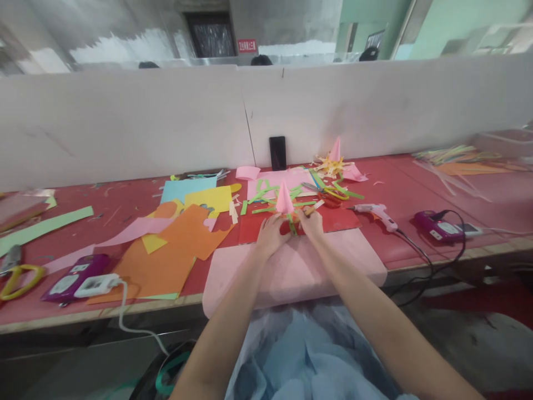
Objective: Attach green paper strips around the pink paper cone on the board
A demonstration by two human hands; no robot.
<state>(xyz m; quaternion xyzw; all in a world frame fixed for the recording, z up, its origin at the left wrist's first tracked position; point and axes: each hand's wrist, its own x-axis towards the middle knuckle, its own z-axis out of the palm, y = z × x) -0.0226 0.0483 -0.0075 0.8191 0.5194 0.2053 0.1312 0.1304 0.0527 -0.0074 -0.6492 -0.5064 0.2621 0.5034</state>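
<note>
A small pink paper cone (pixel 285 199) with a green paper strip (pixel 292 224) at its base stands over a red sheet (pixel 341 219). My left hand (pixel 270 236) pinches the base from the left, fingers closed. Closed the same way, my right hand (pixel 311 223) grips the base from the right. Both hands rest on a large pale pink sheet (pixel 291 269) that hangs over the table's front edge.
Orange (pixel 166 261), yellow and blue sheets lie left. A glue gun (pixel 375 212) and purple power box (pixel 437 228) with cables sit right; scissors (pixel 328 191), a phone (pixel 277 153) and a second pink cone (pixel 335 150) behind. Yellow-handled scissors (pixel 19 278) far left.
</note>
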